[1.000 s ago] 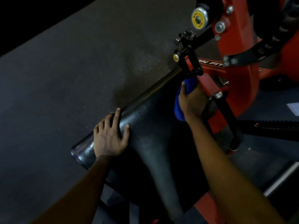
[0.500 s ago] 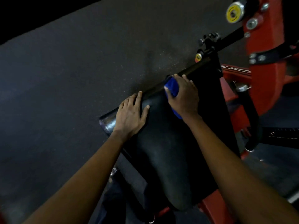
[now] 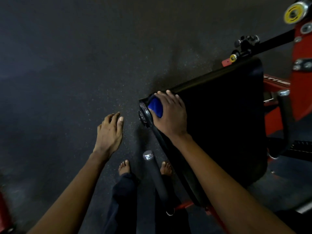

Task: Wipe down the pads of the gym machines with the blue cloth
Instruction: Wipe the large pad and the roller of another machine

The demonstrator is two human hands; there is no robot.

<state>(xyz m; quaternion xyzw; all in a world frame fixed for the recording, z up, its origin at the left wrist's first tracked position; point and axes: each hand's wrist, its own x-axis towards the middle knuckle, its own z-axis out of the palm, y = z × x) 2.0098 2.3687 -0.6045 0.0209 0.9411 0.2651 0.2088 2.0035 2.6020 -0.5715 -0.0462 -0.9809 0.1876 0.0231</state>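
A large black pad [image 3: 219, 119] of a red gym machine fills the right half of the view. My right hand [image 3: 170, 114] grips the blue cloth [image 3: 156, 106] and presses it on the pad's near left corner, beside the round end cap of the pad. Most of the cloth is hidden under my palm. My left hand [image 3: 109, 132] hangs in the air over the floor, left of the pad, with loose fingers and nothing in it.
The red machine frame [image 3: 302, 73] with bolts and a yellow knob [image 3: 293, 12] rises at the right. A black padded handle bar [image 3: 157, 178] with a metal cap stands between my bare feet. Dark speckled rubber floor [image 3: 67, 65] spreads to the left.
My right hand slid the cloth along the pad's edge to its near left corner. My left hand lifted off the pad and now hangs free.
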